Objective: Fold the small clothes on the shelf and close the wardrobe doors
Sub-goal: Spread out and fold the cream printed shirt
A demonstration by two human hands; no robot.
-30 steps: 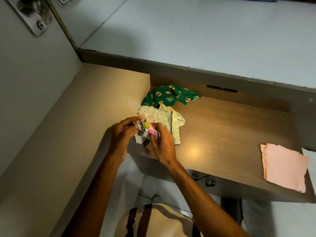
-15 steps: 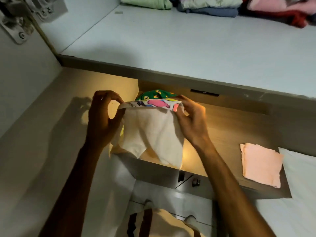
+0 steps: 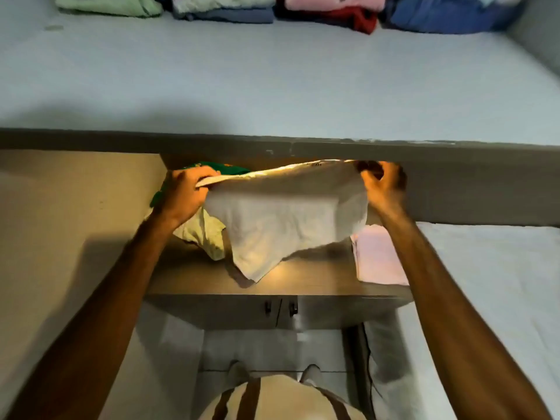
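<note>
the widest thing before us is the pale upper shelf [image 3: 272, 80], with a row of folded stacks [image 3: 303, 9] along its back edge. below its dark front edge sits the wooden shelf [image 3: 303, 280] we work on, lit warm in the middle, and its two small knobs [image 3: 280, 307] show under the front edge

above that wooden shelf we hold the white garment [image 3: 285, 219] stretched out in the air. our left hand [image 3: 183, 195] pinches its top edge at the left end and our right hand [image 3: 383, 189] is clenched round the top edge at the right end, so the cloth hangs down between them in a loose point near the front edge. the printed side seems to face away; only a trace of pattern shows at the top hem

on the left part of the shelf, partly behind the cloth, lie the yellowish garment [image 3: 206, 234] and, further toward the back left corner, the green printed garment [image 3: 230, 169]. at the right end lies the folded pink cloth [image 3: 378, 259]

we judge the white piece light, thin and limp: it will sag and crumple wherever it is not held, and it will not slip. the two top corners are the right places to hold, so it can be laid flat on the bare middle of the shelf and folded there
</note>
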